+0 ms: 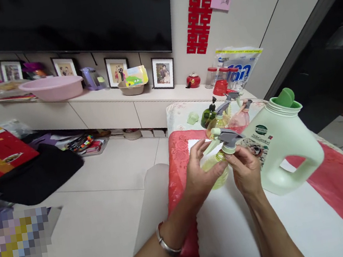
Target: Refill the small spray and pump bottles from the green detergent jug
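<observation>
My left hand point(199, 175) is wrapped round a clear yellow-green spray bottle point(219, 179), its thumb near the bottle's neck. Pinched at its pale collar between the fingers of my right hand point(247, 169) is a grey and pale-green trigger spray head point(229, 137). The collar sits just to the right of the bottle's open mouth, not on it. Whether a tube runs down into the bottle I cannot tell. Right beside my right hand stands a big pale-green jug point(293, 144) with a handle and a dark-green piece in its mouth.
Behind my hands are a dark-green pump bottle point(208, 116), a pink spray bottle point(241, 117) and another spray bottle. A white cloth point(225, 228) lies over the red table cover point(178, 174). Beyond it, a low cabinet holds a pink basin point(56, 89) and several picture frames.
</observation>
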A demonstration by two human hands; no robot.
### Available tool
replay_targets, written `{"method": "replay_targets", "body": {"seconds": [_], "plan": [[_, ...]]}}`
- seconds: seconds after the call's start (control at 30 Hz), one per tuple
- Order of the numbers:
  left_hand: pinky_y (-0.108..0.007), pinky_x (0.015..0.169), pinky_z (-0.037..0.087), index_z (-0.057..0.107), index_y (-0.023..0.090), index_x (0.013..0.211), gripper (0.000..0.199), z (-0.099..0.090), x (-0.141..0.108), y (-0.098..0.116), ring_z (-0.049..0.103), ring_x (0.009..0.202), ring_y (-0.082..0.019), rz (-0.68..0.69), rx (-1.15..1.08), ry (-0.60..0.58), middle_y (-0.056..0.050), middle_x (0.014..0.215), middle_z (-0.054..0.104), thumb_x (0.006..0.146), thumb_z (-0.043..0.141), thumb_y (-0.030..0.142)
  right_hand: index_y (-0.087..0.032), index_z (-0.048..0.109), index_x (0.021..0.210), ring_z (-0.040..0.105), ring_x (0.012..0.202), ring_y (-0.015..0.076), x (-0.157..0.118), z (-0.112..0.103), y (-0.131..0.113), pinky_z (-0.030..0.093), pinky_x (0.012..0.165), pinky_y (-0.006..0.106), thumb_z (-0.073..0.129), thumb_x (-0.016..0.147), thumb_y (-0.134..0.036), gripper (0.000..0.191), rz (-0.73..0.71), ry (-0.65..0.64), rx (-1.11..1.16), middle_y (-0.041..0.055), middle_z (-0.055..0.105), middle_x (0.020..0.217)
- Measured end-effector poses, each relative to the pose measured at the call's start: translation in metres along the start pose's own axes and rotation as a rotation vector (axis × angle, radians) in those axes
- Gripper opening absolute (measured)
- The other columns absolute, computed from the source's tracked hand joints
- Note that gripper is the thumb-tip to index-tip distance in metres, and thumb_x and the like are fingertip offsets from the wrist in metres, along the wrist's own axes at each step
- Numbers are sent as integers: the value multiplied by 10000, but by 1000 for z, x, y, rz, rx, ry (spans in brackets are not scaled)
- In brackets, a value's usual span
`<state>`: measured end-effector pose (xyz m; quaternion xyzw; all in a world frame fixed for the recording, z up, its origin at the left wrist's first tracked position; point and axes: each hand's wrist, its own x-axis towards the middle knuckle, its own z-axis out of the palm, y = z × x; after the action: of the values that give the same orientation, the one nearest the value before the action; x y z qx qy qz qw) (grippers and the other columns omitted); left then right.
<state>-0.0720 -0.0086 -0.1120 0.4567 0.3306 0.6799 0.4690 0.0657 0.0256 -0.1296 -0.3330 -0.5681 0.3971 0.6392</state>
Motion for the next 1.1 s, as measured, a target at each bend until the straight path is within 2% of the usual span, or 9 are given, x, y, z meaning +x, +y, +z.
{"method": "replay_targets", "body": {"seconds": [0.1,0.17,0.23,0.37,0.47,0.57,0.77,0.9,1.1], "plan": [[-464,1128,451,594,222,1292,661,6,8,10,597,1311,-314,-18,-67,-35,-117,1338,667,724,892,385,-155,680,948,576,828,131,-1,3,6,479,775,234,775,891,-384,254,-3,3,40,39,626,921],[-447,1085,489,636,208,1221,572,11,12,11,644,1240,-302,-36,-99,-69,-108,1259,706,737,886,385,-150,665,950,579,821,133,-2,5,9,482,769,236,775,889,-405,284,6,9,65,40,626,911],[-425,1037,529,633,207,1203,570,16,14,8,661,1214,-292,-47,-138,-48,-104,1238,711,729,892,391,-143,648,944,587,819,138,-3,6,11,492,773,244,781,878,-421,315,23,15,86,43,628,903],[-418,969,574,480,250,1411,858,21,16,2,699,1161,-279,-55,-191,53,-103,1181,727,690,920,401,-139,619,950,618,844,156,-5,9,13,524,808,273,781,868,-456,366,69,7,131,55,645,920],[-436,980,566,318,256,1543,1079,23,16,4,712,1135,-278,-58,-171,67,-95,1101,750,672,932,427,-146,607,1002,633,868,165,-5,11,13,539,819,286,784,856,-483,407,95,2,167,68,657,964],[-440,993,555,230,251,1582,1190,24,15,7,719,1108,-272,-88,-164,69,-98,1083,761,652,944,451,-159,593,1066,637,891,167,-5,13,14,540,809,275,802,838,-488,452,104,5,193,71,655,995],[-430,983,550,293,232,1538,1090,24,13,2,730,1056,-247,-60,-157,112,-109,1097,764,676,935,412,-171,604,1079,618,910,153,-7,12,15,528,846,261,784,872,-471,407,72,-6,164,58,637,994],[-416,962,557,360,221,1483,989,26,12,-1,737,1045,-247,-26,-157,136,-102,1076,768,693,924,406,-163,632,1112,625,1011,193,-10,13,11,528,922,309,694,937,-533,414,41,-39,83,84,642,1107],[-400,939,563,421,217,1443,919,27,10,-1,737,1050,-259,-30,-125,146,-91,1040,767,702,908,458,-188,670,1252,570,1163,227,-16,10,-6,450,1044,311,573,1018,-510,410,-42,-102,-106,82,601,1249]]}}
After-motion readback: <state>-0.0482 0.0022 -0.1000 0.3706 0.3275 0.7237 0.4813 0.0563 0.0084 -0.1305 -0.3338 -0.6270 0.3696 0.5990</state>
